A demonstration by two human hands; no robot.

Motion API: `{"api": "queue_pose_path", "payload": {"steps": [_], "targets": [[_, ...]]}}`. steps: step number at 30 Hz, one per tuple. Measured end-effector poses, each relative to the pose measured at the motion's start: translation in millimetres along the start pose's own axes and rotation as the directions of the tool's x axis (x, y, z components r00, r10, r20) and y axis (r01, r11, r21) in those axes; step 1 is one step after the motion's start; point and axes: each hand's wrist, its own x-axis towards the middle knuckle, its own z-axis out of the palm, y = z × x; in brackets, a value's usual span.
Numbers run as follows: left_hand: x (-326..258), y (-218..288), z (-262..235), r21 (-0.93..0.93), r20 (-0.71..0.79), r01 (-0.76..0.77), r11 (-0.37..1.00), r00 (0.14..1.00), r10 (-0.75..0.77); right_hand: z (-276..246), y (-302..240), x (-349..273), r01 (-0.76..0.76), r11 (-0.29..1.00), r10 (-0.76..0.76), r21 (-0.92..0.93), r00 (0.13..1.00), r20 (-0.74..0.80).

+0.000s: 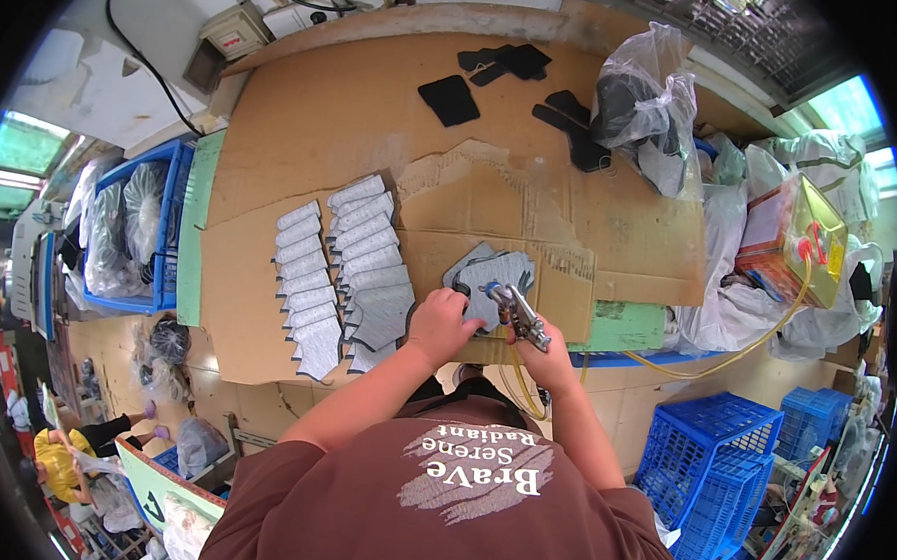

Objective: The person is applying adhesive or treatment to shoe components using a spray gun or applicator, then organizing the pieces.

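Observation:
My right hand [545, 356] is wrapped round a metal spray gun [527, 321], its blue-tipped front pointing left over a small pile of grey, fabric-like cut pieces [509, 267]. At the pile's left edge, my left hand [441, 322] has its fingers curled against a grey piece, apparently gripping its edge; the fingertips are partly hidden. To the left, similar grey pieces with dark edges lie overlapped in two columns, an outer column [306, 289] and an inner column [371, 262]. Below the spray gun, a yellow hose [520, 381] hangs by my right hand.
Cardboard [304, 154] covers the table. Black cut pieces [449, 101] and a clear bag [645, 98] lie at the far side. A yellowish can [825, 246] stands right, a hose running from it. Blue crates [712, 432] are stacked lower right; another blue crate [174, 223] sits left.

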Motion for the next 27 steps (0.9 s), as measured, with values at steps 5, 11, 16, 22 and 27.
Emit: {"api": "queue_pose_path", "payload": {"steps": [5, 11, 16, 22, 27], "targets": [[6.8, 3.7, 4.1, 0.067, 0.057, 0.048, 0.997, 0.997, -0.052, 0.8, -0.6, 2.9, -0.047, 0.999, 0.048, -0.017, 0.998, 0.045], [8.4, 7.6, 1.9, 0.083, 0.069, 0.093, 0.992, 0.993, -0.099, -4.1, 2.1, 3.0, -0.043, 0.998, 0.044, 0.052, 0.999, -0.018], [8.4, 9.4, 0.8, 0.086, 0.08, 0.112, 0.99, 0.99, -0.119, -14.0, -1.0, 1.5, -0.038, 0.998, 0.043, 0.055, 0.994, -0.101], [8.6, 2.3, 3.2, -0.032, 0.111, 0.193, 0.981, 0.976, -0.189, -25.9, -0.3, -0.1, -0.051, 0.998, 0.054, 0.019, 0.986, -0.157], [-0.3, -21.5, -2.6, -0.384, 0.144, 0.312, 0.869, 0.95, -0.277, -24.4, -7.0, -3.8, -0.023, 1.0, 0.026, 0.018, 0.991, -0.128]]}}
